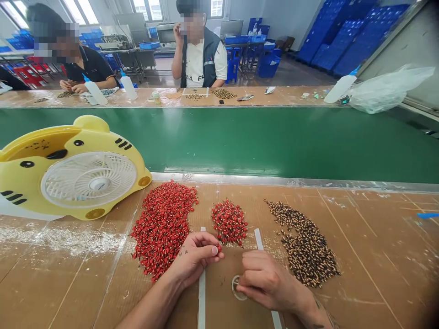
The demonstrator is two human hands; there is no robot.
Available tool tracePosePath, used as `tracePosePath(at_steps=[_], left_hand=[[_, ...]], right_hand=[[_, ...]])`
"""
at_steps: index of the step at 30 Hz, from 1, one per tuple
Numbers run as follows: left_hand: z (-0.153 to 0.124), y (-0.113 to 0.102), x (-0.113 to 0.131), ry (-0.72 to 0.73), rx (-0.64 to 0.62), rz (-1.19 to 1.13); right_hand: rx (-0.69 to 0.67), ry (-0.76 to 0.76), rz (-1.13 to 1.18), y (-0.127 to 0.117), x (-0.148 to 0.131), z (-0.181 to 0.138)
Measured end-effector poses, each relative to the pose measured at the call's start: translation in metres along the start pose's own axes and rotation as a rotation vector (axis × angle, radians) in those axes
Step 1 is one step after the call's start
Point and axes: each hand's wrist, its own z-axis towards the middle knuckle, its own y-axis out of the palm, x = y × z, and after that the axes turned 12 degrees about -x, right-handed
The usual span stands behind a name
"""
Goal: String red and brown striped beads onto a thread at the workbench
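Note:
My left hand [200, 253] pinches a small red piece [218, 248] between thumb and fingertips. My right hand [270, 278] is closed in a pinch over a whitish ring mark [236, 288] on the brown board [222, 310]; whatever its fingertips hold is hidden. Just beyond my hands lies a small heap of red pieces [229, 221] with pale and dark ends. A larger heap of the same red pieces [168, 219] spreads behind my left forearm. To the right of my right hand is a heap of small black and tan pieces [307, 246].
A yellow animal-faced fan [75, 169] stands at the left. Beyond the cardboard-covered table [377, 256] runs a green belt [274, 141]. Across it, two people [202, 55] sit at another bench with white bottles [128, 87], small heaps and a clear plastic bag [391, 89].

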Motion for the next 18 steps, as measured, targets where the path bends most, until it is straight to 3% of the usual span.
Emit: tracePosePath(at_steps=[7, 11, 14, 18], left_hand=[[0.002, 0.006, -0.006, 0.018, 0.001, 0.078], [0.003, 0.005, -0.011, 0.014, 0.012, 0.133], [0.003, 0.003, -0.015, 0.021, -0.002, 0.210], [0.003, 0.005, -0.015, 0.011, -0.007, 0.298]], right_hand=[[-0.019, 0.017, -0.025, -0.002, -0.003, 0.000], [-0.018, 0.008, 0.085, -0.007, -0.001, -0.002], [0.128, 0.030, 0.240, -0.011, 0.000, -0.006], [0.459, 0.070, 0.371, -0.010, -0.001, -0.008]])
